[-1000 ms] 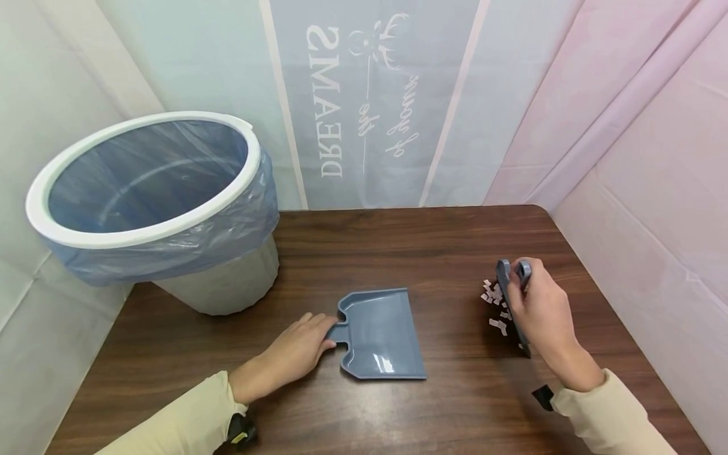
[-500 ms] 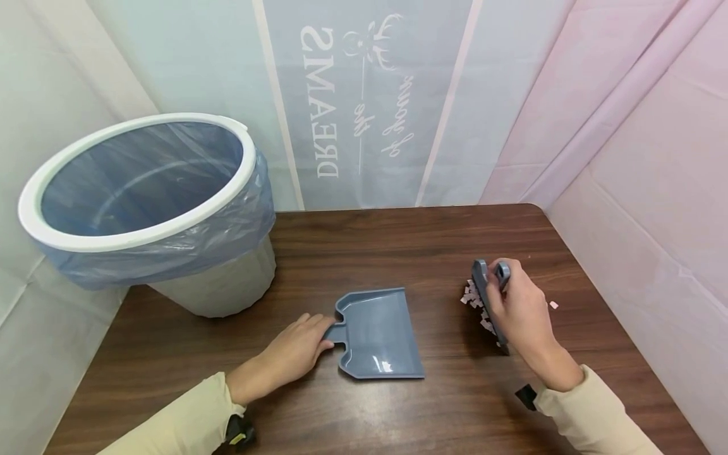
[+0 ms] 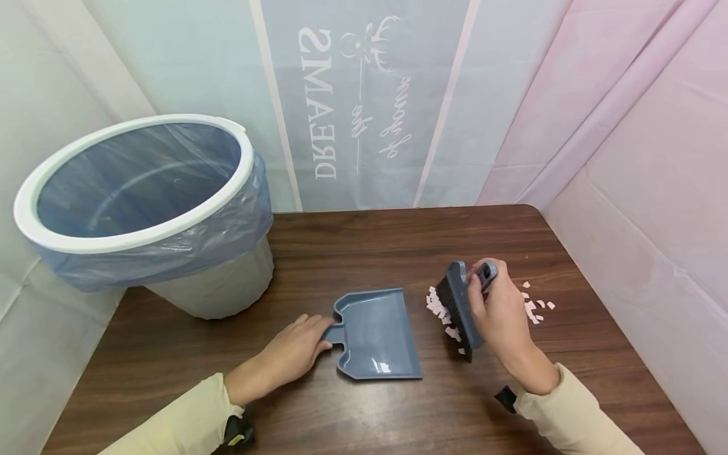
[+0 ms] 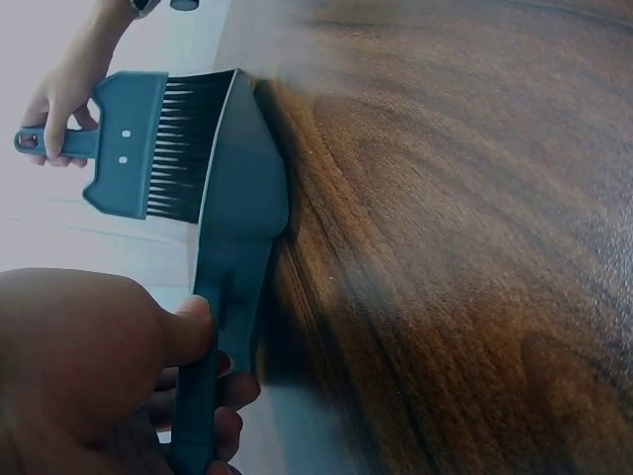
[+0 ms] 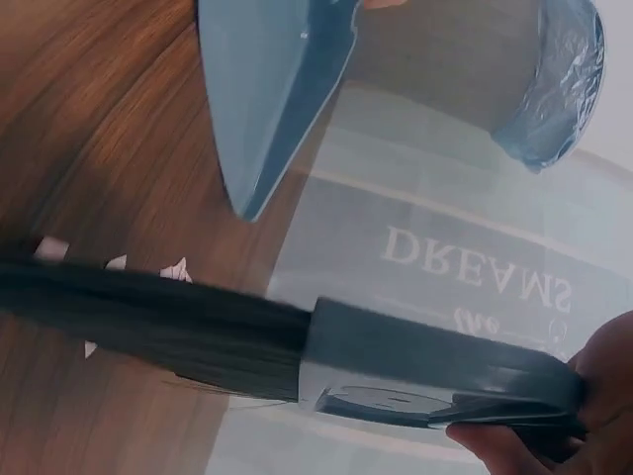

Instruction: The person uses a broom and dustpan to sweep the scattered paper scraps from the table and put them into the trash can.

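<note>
The main cluster of pale scraps (image 3: 436, 304) sits right of centre in the head view, between the brush (image 3: 465, 309) and the front lip of the dustpan (image 3: 380, 335). That gap is what I'm judging by — the scraps lie to the left of the right hand (image 3: 503, 309), against the bristles, near the lip but apart from it. The brush's long head slants from upper left to lower right, roughly in line with the lip, so I'd call the two well squared. The right hand is nearer the scraps and grips the brush handle, fingers curled round it; the left hand (image 3: 292, 354) grips the dustpan handle, thumb on top. A smaller group of stray scraps (image 3: 531, 308) lies right of the right hand, and the bin (image 3: 222, 287) stands at the left of the frame. I can't tell how many scraps the bristles cover; the left wrist view shows none, and the right wrist view cuts off bristles and dustpan.
</note>
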Demonstrator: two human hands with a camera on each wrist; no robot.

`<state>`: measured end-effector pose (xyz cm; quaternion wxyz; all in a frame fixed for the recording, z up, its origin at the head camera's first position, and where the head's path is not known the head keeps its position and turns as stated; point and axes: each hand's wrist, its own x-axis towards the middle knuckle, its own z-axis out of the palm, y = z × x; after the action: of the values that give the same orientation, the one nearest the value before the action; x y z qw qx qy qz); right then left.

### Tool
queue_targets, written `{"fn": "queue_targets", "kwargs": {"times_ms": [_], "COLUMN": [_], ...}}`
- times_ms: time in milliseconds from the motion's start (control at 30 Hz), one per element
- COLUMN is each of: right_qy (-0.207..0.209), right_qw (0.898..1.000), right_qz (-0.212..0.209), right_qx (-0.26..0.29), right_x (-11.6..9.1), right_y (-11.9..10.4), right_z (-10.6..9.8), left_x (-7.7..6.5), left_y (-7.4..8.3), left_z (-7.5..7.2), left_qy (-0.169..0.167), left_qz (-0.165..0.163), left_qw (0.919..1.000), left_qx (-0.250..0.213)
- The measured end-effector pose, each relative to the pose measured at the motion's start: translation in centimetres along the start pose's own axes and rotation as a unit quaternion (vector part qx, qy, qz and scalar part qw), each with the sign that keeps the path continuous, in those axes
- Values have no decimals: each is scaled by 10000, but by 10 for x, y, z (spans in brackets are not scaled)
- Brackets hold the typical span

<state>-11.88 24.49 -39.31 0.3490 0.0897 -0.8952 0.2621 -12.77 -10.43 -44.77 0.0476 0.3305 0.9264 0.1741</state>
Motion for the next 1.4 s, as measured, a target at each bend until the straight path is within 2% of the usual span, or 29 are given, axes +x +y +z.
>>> {"fn": "queue_targets", "kwargs": {"times_ms": [267, 333, 433, 633, 833, 1133, 1300, 1400], "right_qy": [201, 256, 177, -371, -813, -1299, -1658, -1920], "right_qw": [9981, 9975, 9962, 9861, 9819, 9731, 9569, 9468], "right_qz": [436, 370, 29, -761, -1211, -1419, -1643, -1633], "right_qx": [396, 542, 858, 1427, 1207, 1268, 1726, 2003], "right_x": [7, 11, 18, 26, 25, 23, 23, 22], "right_y": [-7, -6, -1, 13, 24, 27, 29, 32], "right_z": [-4, -7, -10, -7, 2, 1, -4, -8], "left_x": [0, 0, -1, 0, 0, 0, 0, 0], "left_y": [0, 0, 0, -2, -3, -2, -1, -1], "left_z": [1, 1, 1, 1, 1, 0, -1, -1], "left_qy": [58, 69, 74, 54, 46, 25, -3, -33], "left_qz": [56, 62, 77, 111, 131, 84, 57, 25], "left_qw": [10000, 10000, 9999, 9999, 9999, 9999, 9999, 9999], "left_qx": [7, 3, 6, 36, 74, -67, -92, -97]}}
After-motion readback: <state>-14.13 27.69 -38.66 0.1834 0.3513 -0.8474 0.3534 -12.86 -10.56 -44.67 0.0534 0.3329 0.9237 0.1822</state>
